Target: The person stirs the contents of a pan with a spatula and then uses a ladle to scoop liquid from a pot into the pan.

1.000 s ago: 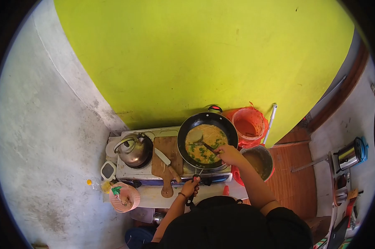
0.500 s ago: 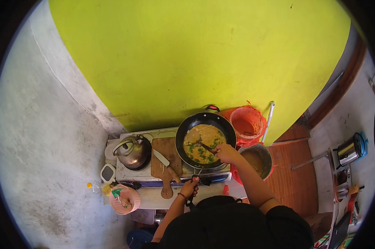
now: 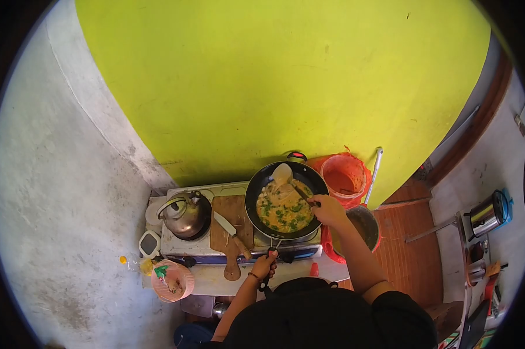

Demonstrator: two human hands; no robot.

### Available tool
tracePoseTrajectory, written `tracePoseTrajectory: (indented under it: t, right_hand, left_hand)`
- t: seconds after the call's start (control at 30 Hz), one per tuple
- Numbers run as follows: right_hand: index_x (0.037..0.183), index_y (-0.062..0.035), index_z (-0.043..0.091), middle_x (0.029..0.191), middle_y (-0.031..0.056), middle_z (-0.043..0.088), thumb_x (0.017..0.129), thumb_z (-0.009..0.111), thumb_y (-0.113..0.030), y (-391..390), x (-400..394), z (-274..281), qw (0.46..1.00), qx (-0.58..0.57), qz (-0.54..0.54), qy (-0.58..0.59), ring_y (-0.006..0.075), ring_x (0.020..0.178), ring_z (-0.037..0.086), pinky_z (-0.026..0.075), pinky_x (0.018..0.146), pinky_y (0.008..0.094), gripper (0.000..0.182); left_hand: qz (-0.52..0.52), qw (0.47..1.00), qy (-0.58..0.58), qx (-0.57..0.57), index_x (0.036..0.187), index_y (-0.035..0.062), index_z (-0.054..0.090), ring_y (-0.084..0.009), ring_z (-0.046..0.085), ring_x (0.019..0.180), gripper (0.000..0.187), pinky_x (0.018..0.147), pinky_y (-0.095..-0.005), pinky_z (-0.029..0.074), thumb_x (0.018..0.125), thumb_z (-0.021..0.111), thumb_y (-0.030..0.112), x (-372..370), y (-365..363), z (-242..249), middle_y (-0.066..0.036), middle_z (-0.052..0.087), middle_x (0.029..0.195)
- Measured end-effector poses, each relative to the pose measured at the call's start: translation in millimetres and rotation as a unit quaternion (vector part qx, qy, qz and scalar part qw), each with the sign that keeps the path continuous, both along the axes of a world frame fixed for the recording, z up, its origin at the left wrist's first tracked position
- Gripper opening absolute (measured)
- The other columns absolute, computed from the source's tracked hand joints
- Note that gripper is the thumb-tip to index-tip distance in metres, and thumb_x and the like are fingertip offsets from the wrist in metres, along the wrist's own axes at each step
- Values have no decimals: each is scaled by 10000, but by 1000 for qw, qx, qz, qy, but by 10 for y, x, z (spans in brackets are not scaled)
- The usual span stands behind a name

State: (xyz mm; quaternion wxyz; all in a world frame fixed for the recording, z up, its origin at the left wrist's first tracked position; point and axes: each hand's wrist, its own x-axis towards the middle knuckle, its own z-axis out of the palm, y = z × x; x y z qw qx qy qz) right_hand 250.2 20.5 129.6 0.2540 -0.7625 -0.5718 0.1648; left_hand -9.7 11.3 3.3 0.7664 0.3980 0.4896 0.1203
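Observation:
A black frying pan sits on the right side of the stove, with yellowish food and chopped greens in it. My left hand is closed around the pan's handle near the stove's front edge. In my right hand is the dark handle of a spatula, whose broad pale head is at the far side of the food. To the left of the pan lies a wooden cutting board with a knife across it. A metal kettle stands on the left burner.
Right of the pan are a red bucket and a pot. A pink basket stands at the stove's front left. A yellow-green wall rises behind. Shelves with a metal pot are at far right.
The spatula head has moved toward the pan's far rim, and my right hand has shifted slightly right. My left hand still grips the handle. The view has tilted slightly.

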Motion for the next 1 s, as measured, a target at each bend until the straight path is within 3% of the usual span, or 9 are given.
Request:
tracePoseTrajectory:
  t: [0.1, 0.3, 0.4, 0.5, 0.6, 0.9, 1.0]
  right_hand:
    - [1025, -166, 613, 979, 95, 605, 710, 529, -169, -46, -50, 144, 998, -29, -46, -37, 261, 885, 582, 454, 763, 371, 326]
    - [1045, -188, 599, 911, 101, 618, 716, 530, -188, -291, -29, 211, 991, -55, -86, -90, 257, 889, 578, 447, 787, 367, 336]
    - [1016, -94, 603, 762, 99, 617, 726, 555, -107, -352, 93, 3, 998, -6, -48, 28, 215, 697, 606, 482, 625, 311, 294]
    - [1005, -22, 582, 603, 71, 567, 743, 549, -56, -392, 95, 10, 953, -124, -49, 273, 139, 480, 541, 430, 430, 256, 267]
    - [1005, -24, 563, 621, 86, 557, 751, 514, -47, -412, 36, 2, 945, -158, -23, 285, 140, 438, 540, 426, 358, 258, 259]
    - [998, 5, 564, 595, 83, 540, 736, 508, -32, -411, -32, -19, 942, -170, -44, 287, 143, 430, 529, 440, 381, 261, 270]
    - [1019, 3, 564, 525, 43, 512, 768, 512, -36, -435, 29, -88, 943, -130, -21, 307, 109, 373, 469, 359, 343, 232, 259]
  left_hand:
    - [1, 1000, -6, -3, 699, 72, 435, -94, 399, 413, 436, 391, -237, 326, 789, 566, 478, 7, 2, 16, 8, 419, 542]
    - [1, 1000, -12, -1, 697, 74, 435, -94, 398, 408, 435, 386, -236, 328, 789, 560, 479, 2, -11, 29, 10, 413, 536]
    - [-2, 1000, -11, -11, 702, 72, 440, -93, 398, 405, 435, 382, -239, 329, 789, 559, 482, 4, 5, -26, 10, 411, 535]
    - [-1, 1000, -2, -9, 710, 72, 443, -93, 398, 404, 436, 379, -244, 333, 787, 559, 485, 9, 9, 10, 10, 412, 534]
    - [-2, 1000, -4, -8, 714, 71, 444, -94, 397, 402, 438, 380, -246, 336, 787, 559, 488, 9, 6, 25, 10, 411, 533]
    - [-4, 1000, -3, -13, 708, 72, 441, -94, 390, 396, 438, 379, -250, 331, 791, 554, 487, 15, 12, -6, 12, 405, 529]
    - [-6, 1000, -5, -7, 705, 72, 441, -92, 391, 398, 438, 381, -246, 331, 792, 552, 487, 6, 8, -40, 12, 406, 529]
